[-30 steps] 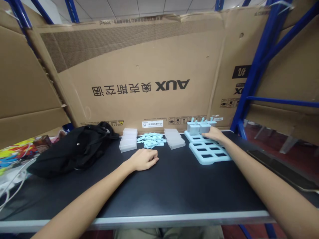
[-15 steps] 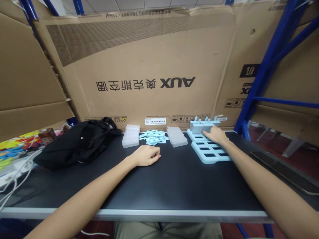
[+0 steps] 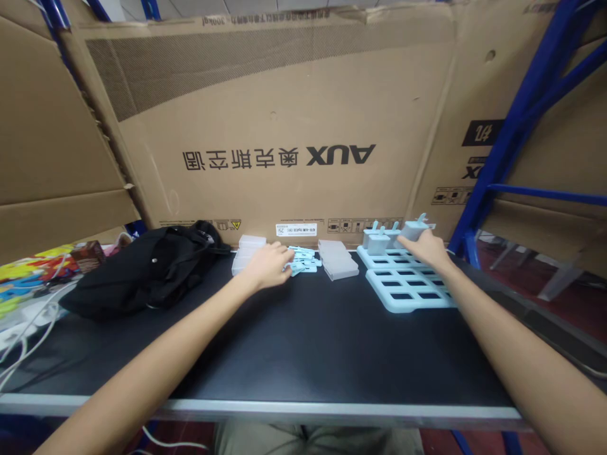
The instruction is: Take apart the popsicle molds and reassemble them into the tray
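Observation:
In the head view my right hand (image 3: 429,248) grips a translucent popsicle mould (image 3: 411,231) with a light-blue stick lid, held tilted above the rack. Under it, the light-blue rack (image 3: 402,303) with rectangular openings lies on the table, and a few lidded popsicle moulds (image 3: 378,244) stand upright at its back left. My left hand (image 3: 270,264) reaches over the left side of a pile of light-blue popsicle sticks (image 3: 306,260), fingers apart; whether the fingertips touch a stick is unclear. It partly covers a left group of clear moulds (image 3: 251,242).
Another group of clear moulds (image 3: 337,259) lies between the pile and the rack. To the left are a black bag (image 3: 152,272), white cables (image 3: 23,354) and colourful packaging (image 3: 42,272). A cardboard wall (image 3: 275,95) closes the back; a blue metal post (image 3: 502,139) rises at right.
My left hand has moved forward and left from the bare tabletop to the stick pile, its fingers loosening. My right hand has lifted one popsicle mould up and to the right above the rack.

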`<state>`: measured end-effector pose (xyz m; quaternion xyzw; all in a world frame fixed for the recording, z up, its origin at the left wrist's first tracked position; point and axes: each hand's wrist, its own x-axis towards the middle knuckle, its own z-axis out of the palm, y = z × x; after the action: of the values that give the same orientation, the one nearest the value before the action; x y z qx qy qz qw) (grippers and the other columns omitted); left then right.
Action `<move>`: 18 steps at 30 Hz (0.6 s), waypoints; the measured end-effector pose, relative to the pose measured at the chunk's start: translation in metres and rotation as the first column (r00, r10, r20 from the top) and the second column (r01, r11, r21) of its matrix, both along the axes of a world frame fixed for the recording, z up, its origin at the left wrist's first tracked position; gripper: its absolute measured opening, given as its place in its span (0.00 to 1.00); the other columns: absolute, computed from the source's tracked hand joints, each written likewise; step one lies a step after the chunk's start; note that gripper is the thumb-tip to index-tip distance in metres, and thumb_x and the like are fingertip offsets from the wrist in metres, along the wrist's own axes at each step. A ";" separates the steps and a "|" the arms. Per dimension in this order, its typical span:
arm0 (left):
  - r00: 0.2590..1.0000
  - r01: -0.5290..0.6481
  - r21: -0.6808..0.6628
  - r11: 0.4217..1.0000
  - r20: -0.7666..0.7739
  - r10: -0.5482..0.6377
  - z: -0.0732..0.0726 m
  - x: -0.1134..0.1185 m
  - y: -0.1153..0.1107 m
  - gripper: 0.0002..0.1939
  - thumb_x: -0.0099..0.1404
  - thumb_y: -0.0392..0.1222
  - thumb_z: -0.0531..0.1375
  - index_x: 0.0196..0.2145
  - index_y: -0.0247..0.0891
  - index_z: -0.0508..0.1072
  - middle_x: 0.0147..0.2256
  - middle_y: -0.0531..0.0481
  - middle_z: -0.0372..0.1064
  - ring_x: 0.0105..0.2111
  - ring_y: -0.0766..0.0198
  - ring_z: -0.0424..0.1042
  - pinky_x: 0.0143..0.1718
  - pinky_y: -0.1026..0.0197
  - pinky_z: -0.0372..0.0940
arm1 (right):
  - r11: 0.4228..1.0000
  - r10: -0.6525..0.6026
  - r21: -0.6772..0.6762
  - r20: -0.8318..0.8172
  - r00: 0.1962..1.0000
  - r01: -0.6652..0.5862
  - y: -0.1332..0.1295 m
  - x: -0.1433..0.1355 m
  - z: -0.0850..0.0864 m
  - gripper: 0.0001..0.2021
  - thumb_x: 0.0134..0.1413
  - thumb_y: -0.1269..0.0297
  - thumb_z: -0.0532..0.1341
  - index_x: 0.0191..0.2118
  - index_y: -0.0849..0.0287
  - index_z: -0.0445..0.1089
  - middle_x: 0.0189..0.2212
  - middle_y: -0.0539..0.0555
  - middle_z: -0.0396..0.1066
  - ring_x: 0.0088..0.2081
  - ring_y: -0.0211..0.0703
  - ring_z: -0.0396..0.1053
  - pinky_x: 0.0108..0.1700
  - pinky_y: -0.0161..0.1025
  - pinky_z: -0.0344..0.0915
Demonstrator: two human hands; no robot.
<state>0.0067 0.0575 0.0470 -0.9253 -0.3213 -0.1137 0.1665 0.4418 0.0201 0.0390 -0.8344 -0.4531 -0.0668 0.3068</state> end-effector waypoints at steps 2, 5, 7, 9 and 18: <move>0.993 -0.085 0.026 0.996 -0.077 0.086 0.010 0.003 0.016 0.10 0.61 0.41 0.57 0.40 0.38 0.71 0.41 0.41 0.73 0.47 0.49 0.67 0.46 0.52 0.59 | 0.998 0.007 0.056 -0.019 1.000 -0.005 -0.003 -0.009 0.013 0.34 0.49 0.45 0.60 0.54 0.68 0.64 0.49 0.71 0.71 0.51 0.63 0.70 0.49 0.47 0.66; 0.955 -0.197 0.007 0.980 -0.227 0.193 0.016 0.010 0.034 0.12 0.56 0.40 0.61 0.39 0.37 0.73 0.42 0.39 0.75 0.47 0.48 0.67 0.47 0.52 0.58 | 0.991 0.093 0.101 0.000 0.996 -0.093 -0.002 -0.039 0.032 0.32 0.49 0.47 0.59 0.55 0.63 0.64 0.49 0.67 0.71 0.50 0.59 0.70 0.49 0.46 0.66; 0.918 -0.258 -0.020 0.966 -0.315 0.239 0.015 0.015 0.042 0.11 0.54 0.39 0.63 0.37 0.36 0.75 0.41 0.38 0.76 0.45 0.49 0.69 0.47 0.53 0.57 | 0.982 0.177 0.060 0.015 0.984 -0.178 0.002 -0.067 0.042 0.32 0.48 0.47 0.59 0.55 0.63 0.63 0.48 0.66 0.72 0.48 0.58 0.70 0.47 0.46 0.67; 0.894 -0.302 -0.053 0.952 -0.361 0.264 0.013 0.020 0.046 0.10 0.54 0.38 0.63 0.36 0.36 0.76 0.40 0.37 0.76 0.43 0.49 0.71 0.46 0.53 0.58 | 0.963 0.268 -0.031 0.041 0.962 -0.267 0.010 -0.095 0.049 0.32 0.48 0.46 0.58 0.54 0.64 0.63 0.47 0.67 0.72 0.47 0.58 0.71 0.44 0.46 0.67; 0.903 -0.306 -0.091 0.948 -0.343 0.258 0.013 0.023 0.045 0.15 0.57 0.31 0.57 0.42 0.37 0.75 0.41 0.36 0.76 0.39 0.49 0.76 0.39 0.54 0.64 | 0.765 0.558 -0.506 0.211 0.803 -0.399 0.057 -0.191 0.063 0.34 0.46 0.51 0.59 0.58 0.67 0.63 0.52 0.71 0.70 0.50 0.65 0.70 0.45 0.53 0.67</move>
<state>0.0296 0.1026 0.0599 -0.8844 -0.4271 0.0899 0.1654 0.2512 0.0772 0.1019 -0.7092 -0.7036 -0.0285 0.0329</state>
